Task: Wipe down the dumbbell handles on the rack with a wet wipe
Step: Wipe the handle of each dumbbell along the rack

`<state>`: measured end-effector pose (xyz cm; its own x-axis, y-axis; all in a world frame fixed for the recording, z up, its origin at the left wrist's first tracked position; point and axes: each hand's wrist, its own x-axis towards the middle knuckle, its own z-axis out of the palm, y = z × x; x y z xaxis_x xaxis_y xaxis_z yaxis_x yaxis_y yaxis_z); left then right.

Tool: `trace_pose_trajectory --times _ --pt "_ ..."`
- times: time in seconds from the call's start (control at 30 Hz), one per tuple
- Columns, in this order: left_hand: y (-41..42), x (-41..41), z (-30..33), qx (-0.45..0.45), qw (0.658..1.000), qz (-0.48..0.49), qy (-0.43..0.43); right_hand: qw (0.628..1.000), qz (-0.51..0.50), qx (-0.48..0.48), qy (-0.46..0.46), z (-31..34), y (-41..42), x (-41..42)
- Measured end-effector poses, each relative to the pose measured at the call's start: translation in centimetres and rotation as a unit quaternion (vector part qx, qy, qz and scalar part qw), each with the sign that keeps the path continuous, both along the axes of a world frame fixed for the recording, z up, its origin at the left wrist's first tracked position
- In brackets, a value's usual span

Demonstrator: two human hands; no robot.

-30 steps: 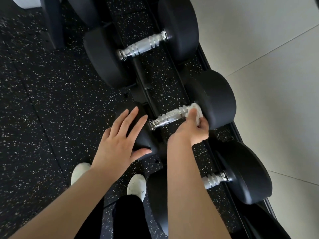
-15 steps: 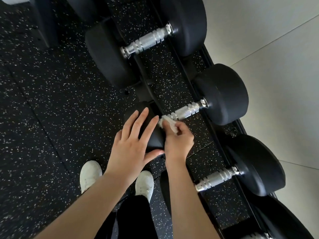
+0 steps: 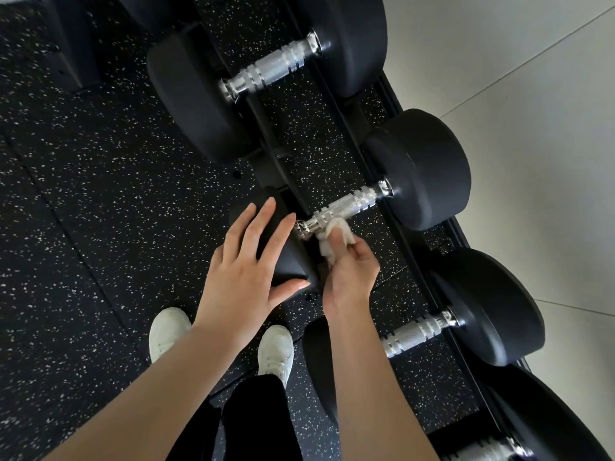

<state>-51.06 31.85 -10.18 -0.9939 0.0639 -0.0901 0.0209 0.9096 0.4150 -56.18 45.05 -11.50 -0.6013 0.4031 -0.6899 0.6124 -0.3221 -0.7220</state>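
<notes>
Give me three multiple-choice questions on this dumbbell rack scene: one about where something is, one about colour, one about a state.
1. Where on the middle dumbbell handle is the wet wipe?
A. at its near end
B. at its far end
C. off it, on the floor

2. What colour are the shoes?
A. black
B. white
C. red

3. How is the left hand?
A. in a fist
B. gripping the wipe
C. flat, fingers straight, on the dumbbell's near head

Answers: 1 A, the right hand presses the wipe there. 2 B, both are white against the dark floor. 3 C, its fingers lie spread over the black head.
</notes>
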Motion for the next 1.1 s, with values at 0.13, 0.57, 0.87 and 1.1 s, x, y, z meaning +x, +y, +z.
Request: trace_pose_trajectory --times 0.13,0.57,0.87,1.1 --pt "0.0 0.0 0.0 0.003 1.000 0.003 0.001 0.995 -0.087 -0.037 0.011 0.8 1.1 -2.0" --pt "0.2 0.0 -0.3 -0.001 1.000 0.003 0.006 0.975 -0.122 -0.163 0.090 0.9 3.8 -4.8" --pt "0.2 0.1 -0.9 0.009 1.000 0.005 0.027 0.963 0.011 -0.249 0.108 -1.1 6.2 -4.5" --pt "0.2 0.3 -1.0 0.016 0.999 0.009 0.039 0.942 0.177 -0.281 0.050 -2.6 5.3 -2.4"
